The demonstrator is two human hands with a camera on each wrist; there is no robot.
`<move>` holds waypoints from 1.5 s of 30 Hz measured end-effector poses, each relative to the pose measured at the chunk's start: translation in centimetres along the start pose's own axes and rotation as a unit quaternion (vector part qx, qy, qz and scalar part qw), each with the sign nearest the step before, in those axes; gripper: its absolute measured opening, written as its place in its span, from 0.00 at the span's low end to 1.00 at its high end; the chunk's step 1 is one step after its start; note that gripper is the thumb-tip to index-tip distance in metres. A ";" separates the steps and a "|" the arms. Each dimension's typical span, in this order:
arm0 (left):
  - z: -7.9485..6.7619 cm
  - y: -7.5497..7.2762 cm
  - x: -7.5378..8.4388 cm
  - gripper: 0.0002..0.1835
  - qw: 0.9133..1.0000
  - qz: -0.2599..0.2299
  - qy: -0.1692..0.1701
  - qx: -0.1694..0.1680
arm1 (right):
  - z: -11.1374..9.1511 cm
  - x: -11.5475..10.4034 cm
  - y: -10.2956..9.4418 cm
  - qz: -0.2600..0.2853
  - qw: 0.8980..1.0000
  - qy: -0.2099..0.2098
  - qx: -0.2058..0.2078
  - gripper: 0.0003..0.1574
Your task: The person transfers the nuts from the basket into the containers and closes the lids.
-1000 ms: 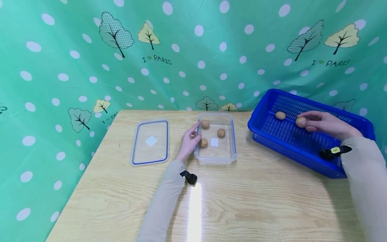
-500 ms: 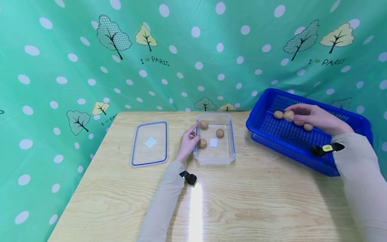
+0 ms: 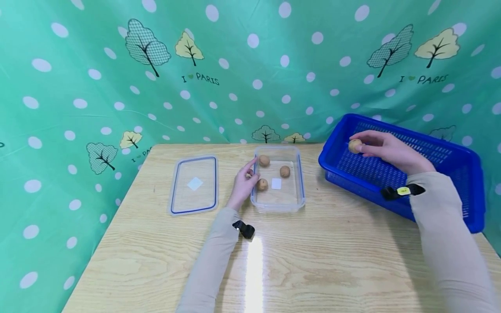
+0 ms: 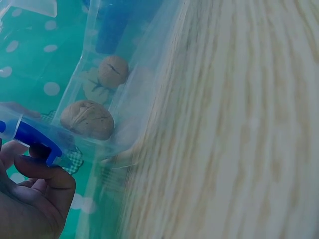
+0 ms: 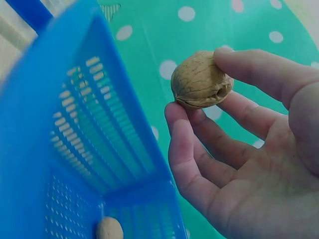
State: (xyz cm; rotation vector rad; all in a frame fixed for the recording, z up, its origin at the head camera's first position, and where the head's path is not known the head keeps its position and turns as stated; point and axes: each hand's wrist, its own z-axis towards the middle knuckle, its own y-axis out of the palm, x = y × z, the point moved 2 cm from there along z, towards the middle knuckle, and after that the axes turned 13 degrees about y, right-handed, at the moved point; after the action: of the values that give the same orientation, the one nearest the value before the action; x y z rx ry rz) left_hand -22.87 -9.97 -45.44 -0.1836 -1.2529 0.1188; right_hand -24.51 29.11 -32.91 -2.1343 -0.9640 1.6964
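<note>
My right hand (image 3: 395, 152) pinches a walnut (image 3: 354, 146) between thumb and fingertips above the left end of a blue plastic basket (image 3: 360, 194). The right wrist view gives the held walnut (image 5: 199, 82) up close, with a small hole in its shell. Another walnut (image 5: 109, 229) lies inside the basket, hidden in the head view behind the hand. At the left side of a clear plastic food container (image 3: 278, 208), my left hand (image 3: 243, 184) grips the rim. Three walnuts rest in that container, one by the back left corner (image 3: 264, 161).
A clear lid (image 3: 194, 206) with a blue seal lies flat on the wooden table (image 3: 313, 269), left of the container. Behind the table hangs a green dotted curtain (image 3: 235, 52). Bare tabletop lies between container and basket.
The right hand has risen and moved left with a walnut, from the middle of the basket to its left end. The left hand stays at the container.
</note>
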 end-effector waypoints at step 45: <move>0.0 0.2 0.0 0.30 1.000 -0.001 -0.006 -0.004 | 4.7 -6.4 11.4 0.085 0.991 -0.064 -0.076 0.28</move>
State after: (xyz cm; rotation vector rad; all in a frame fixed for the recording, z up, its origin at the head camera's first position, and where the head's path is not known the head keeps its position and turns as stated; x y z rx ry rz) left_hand -22.85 -9.81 -45.46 -0.1887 -1.2653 0.1137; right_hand -25.71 15.58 -35.81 -2.2857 -1.0011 1.9188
